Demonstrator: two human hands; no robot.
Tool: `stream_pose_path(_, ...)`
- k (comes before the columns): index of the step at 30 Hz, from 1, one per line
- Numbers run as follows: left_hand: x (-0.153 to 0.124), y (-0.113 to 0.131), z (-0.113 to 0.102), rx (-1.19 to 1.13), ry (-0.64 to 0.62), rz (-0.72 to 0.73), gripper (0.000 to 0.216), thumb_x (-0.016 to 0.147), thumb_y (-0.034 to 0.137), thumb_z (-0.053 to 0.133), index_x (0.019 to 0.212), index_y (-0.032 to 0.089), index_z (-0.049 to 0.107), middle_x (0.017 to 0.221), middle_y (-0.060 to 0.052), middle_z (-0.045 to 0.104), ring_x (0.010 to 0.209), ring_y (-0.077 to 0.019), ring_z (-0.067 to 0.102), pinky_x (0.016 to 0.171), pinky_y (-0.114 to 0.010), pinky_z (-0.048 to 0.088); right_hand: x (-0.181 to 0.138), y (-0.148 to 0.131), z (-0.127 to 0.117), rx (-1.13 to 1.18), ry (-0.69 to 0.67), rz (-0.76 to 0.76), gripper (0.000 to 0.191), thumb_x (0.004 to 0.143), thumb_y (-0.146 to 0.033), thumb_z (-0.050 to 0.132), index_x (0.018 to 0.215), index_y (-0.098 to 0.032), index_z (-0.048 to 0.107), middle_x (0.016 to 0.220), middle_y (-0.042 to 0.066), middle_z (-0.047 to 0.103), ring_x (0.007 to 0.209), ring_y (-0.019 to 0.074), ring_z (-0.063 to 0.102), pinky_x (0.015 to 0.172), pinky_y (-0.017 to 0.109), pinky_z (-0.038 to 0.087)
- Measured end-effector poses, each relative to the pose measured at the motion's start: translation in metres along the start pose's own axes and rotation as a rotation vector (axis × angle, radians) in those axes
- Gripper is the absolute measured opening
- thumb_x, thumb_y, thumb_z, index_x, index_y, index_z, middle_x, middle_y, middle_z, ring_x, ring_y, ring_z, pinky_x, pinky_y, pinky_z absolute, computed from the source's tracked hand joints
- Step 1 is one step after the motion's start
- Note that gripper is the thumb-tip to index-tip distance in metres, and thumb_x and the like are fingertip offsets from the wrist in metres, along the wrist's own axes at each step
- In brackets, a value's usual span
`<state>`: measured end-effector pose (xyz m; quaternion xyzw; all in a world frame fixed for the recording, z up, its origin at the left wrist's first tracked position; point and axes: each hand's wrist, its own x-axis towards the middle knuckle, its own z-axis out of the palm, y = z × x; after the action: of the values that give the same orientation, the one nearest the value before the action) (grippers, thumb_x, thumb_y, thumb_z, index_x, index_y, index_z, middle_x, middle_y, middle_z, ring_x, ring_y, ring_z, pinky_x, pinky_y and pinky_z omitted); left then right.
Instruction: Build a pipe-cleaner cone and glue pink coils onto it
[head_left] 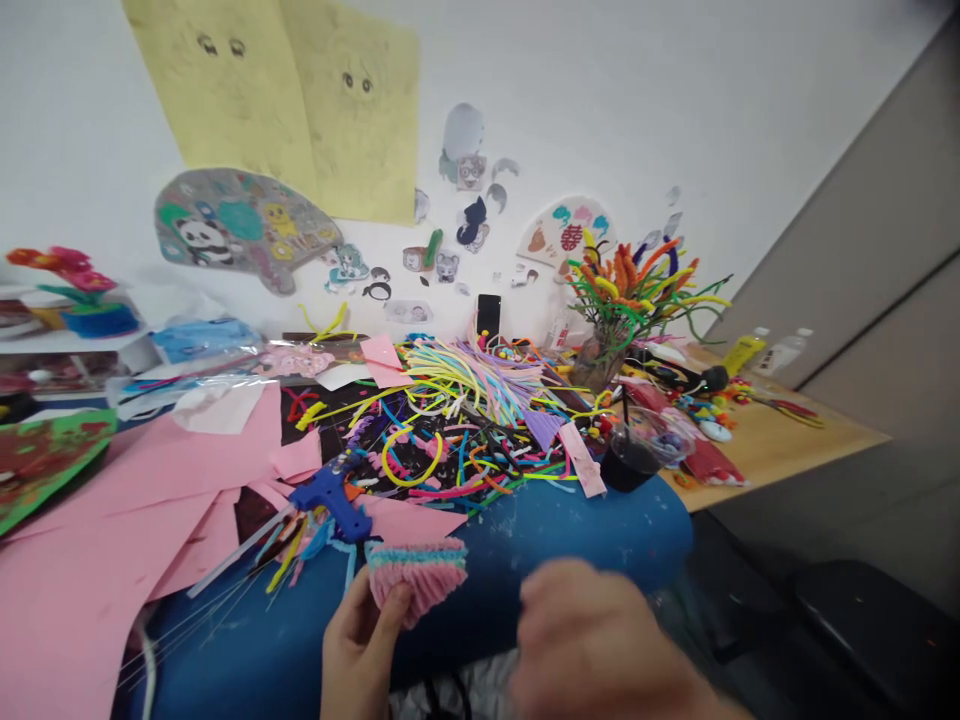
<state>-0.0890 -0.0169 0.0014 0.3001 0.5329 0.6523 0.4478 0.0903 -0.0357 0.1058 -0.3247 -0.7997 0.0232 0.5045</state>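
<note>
My left hand (364, 640) pinches a small fan-shaped piece woven from pink and teal pipe cleaners (418, 577), held just above the near edge of the blue table cover (570, 535). My right hand (600, 645) hovers to the right of it, blurred by motion, so its fingers cannot be read. A blue glue gun (330, 495) lies on the table just beyond the woven piece, beside a heap of loose coloured pipe cleaners (457, 420).
Pink paper sheets (127, 510) cover the left of the table. A dark cup with a straw (628, 458) stands at the right, behind it a vase of pipe-cleaner flowers (626, 290). A wooden table (787, 440) adjoins on the right. Drawings and stickers hang on the wall.
</note>
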Motion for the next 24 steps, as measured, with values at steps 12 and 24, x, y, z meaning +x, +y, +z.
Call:
stream_pose_path(12, 0.007, 0.006, 0.001, -0.053, -0.086, 0.025, 0.037, 0.066, 0.044, 0.081, 0.088, 0.017, 0.068, 0.078, -0.002, 0.071, 0.078, -0.019, 0.065, 0.073, -0.023, 0.053, 0.019, 0.118, 0.1, -0.084, -0.316, 0.221, 0.007, 0.086, -0.015, 0.07, 0.088, -0.021, 0.073, 0.092, 0.004, 0.072, 0.094, 0.0211, 0.06, 0.09, 0.038, 0.046)
stream_pose_path(24, 0.004, 0.018, 0.007, 0.024, -0.024, 0.188, 0.034, 0.073, 0.045, 0.076, 0.091, 0.018, 0.066, 0.082, -0.002, 0.07, 0.079, -0.0178, 0.066, 0.073, -0.023, 0.052, 0.037, 0.133, 0.106, 0.079, -0.178, 0.108, 0.014, 0.091, -0.019, 0.063, 0.083, -0.02, 0.075, 0.077, 0.003, 0.076, 0.078, 0.0181, 0.068, 0.077, 0.034, 0.052)
